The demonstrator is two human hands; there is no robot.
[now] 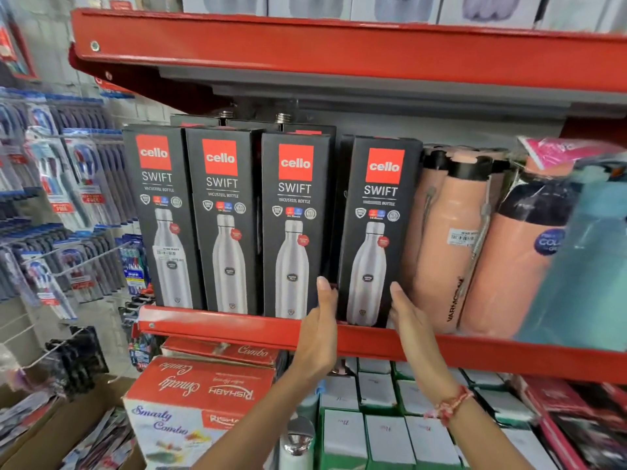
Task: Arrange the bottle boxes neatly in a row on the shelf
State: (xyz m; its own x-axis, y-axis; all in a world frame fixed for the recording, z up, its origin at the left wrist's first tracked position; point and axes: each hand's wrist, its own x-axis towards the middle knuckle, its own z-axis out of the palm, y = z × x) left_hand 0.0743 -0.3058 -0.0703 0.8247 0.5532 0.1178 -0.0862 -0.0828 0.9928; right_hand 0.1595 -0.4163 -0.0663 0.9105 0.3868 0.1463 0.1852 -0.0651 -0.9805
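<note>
Several black bottle boxes with a red logo and a steel bottle picture stand upright in a row on the red shelf [220, 329]. More boxes stand behind them. The rightmost box [376, 232] stands a little apart from its neighbour [295, 232], with a dark gap between them. My left hand [317, 337] reaches up into that gap, fingers flat against the box's lower left side. My right hand [410, 327] presses flat on its lower right edge. The box is clasped between both hands.
Peach bottles [448, 249] with black caps stand right beside the clasped box, and a teal bottle [583, 266] is further right. The upper red shelf [339, 52] overhangs. Below lie a red combo carton [190, 395] and white boxes [383, 435]. Blister packs [68, 198] hang at left.
</note>
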